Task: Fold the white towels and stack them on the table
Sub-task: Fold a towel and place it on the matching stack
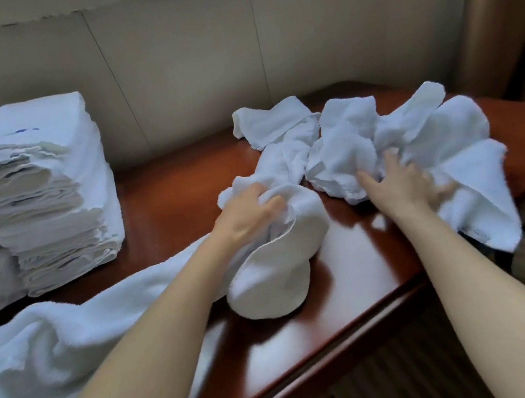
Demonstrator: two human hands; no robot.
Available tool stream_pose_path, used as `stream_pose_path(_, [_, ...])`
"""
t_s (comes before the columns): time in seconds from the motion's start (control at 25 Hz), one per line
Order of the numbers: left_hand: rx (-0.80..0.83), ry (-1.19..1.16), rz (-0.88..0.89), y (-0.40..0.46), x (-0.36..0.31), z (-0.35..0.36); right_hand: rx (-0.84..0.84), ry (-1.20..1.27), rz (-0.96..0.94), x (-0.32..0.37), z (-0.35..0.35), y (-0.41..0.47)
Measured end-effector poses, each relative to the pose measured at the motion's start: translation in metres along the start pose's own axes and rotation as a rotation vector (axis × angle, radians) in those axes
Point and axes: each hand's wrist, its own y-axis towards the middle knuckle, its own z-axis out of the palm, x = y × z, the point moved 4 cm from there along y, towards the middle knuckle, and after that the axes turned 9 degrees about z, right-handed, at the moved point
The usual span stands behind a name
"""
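Your left hand (250, 214) grips a crumpled white towel (280, 230); your right hand (404, 185), fingers spread, presses the rumpled towel pile (417, 138) on the glossy reddish wooden table (353, 270) against the padded beige wall (195, 53).

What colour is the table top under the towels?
Glossy reddish-brown wood, table top, seen in the head view.
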Motion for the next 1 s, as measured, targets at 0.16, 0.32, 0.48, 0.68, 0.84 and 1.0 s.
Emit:
stream_pose_path(0.16, [-0.031,0.022,0.062,0.04,0.011,0.018,0.085,-0.048,-0.204,0.055,0.025,0.017])
stream_pose_path(0.32, [-0.032,0.028,0.041,0.064,0.017,0.027,0.174,-0.058,-0.337,0.093,0.04,0.05])
stream_pose_path(0.48, [-0.061,-0.064,0.025,0.073,0.02,0.029,0.141,0.028,-0.336,0.103,0.038,0.054])
stream_pose_path(0.68, [-0.012,-0.476,0.023,0.027,0.033,0.019,0.463,0.477,-0.435,0.113,-0.001,-0.034])
stream_pose_path(0.84, [0.103,-0.507,-0.035,-0.047,0.06,-0.019,0.552,0.253,-0.694,0.124,-0.002,-0.129])
stream_pose_path(1.0, [0.019,-0.451,-0.079,-0.125,0.096,-0.062,0.62,0.287,-0.805,0.14,0.01,-0.213])
